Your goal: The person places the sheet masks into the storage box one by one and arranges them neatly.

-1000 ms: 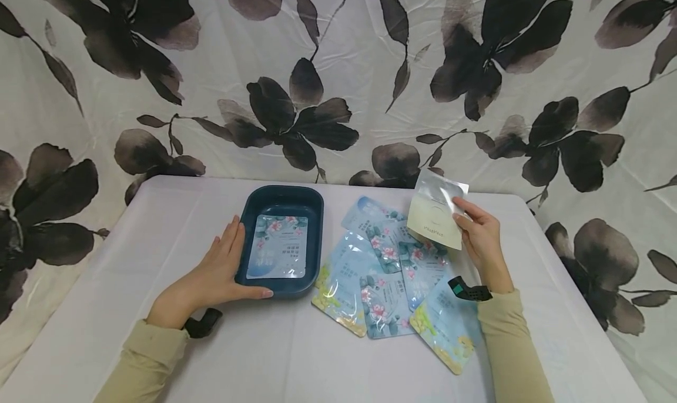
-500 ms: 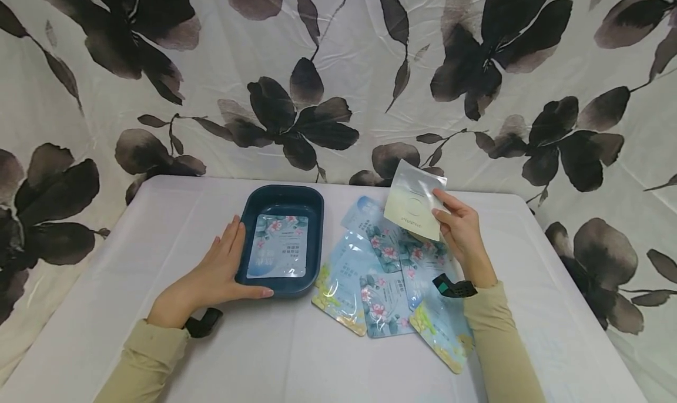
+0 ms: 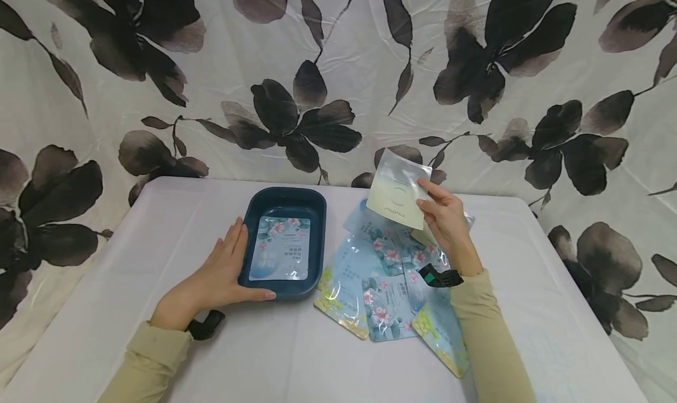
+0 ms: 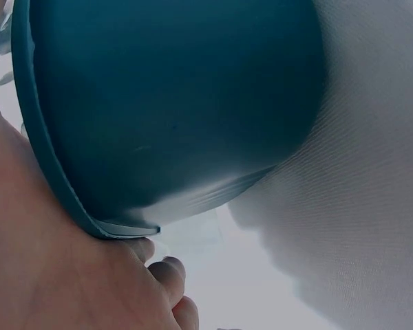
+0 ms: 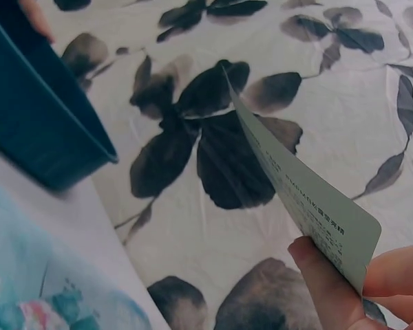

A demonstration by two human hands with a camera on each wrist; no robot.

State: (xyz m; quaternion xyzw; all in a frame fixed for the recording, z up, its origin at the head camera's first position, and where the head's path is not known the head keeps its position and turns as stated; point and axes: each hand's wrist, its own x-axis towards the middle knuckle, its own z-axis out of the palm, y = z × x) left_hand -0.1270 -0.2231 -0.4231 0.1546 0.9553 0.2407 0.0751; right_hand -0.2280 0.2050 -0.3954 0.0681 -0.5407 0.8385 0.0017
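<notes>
My right hand [image 3: 446, 224] pinches a pale green and silver sachet [image 3: 398, 191] by its right edge, raised over a pile of blue sachets. In the right wrist view the sachet [image 5: 310, 213] appears nearly edge-on, with thumb and fingers on either side and small print on its face. On the left, my left hand [image 3: 219, 274] lies with straight fingers along the side of a dark blue tray [image 3: 319, 244], its thumb at the near corner. A blue floral sachet [image 3: 280, 249] lies flat inside the tray. The left wrist view shows the tray's outer wall [image 4: 172, 103] against the palm.
Several overlapping blue sachets [image 3: 344, 285] with floral or yellow prints lie right of the tray. Under my right hand part of another pale sachet [image 3: 423, 237] shows. A white cloth [image 3: 254, 356] covers the table, and a flower-printed curtain [image 3: 338, 50] hangs behind it.
My right hand has moved left and slightly up with the pale green sachet, nearer the tray, uncovering part of another pale sachet. The left hand and tray stay in place.
</notes>
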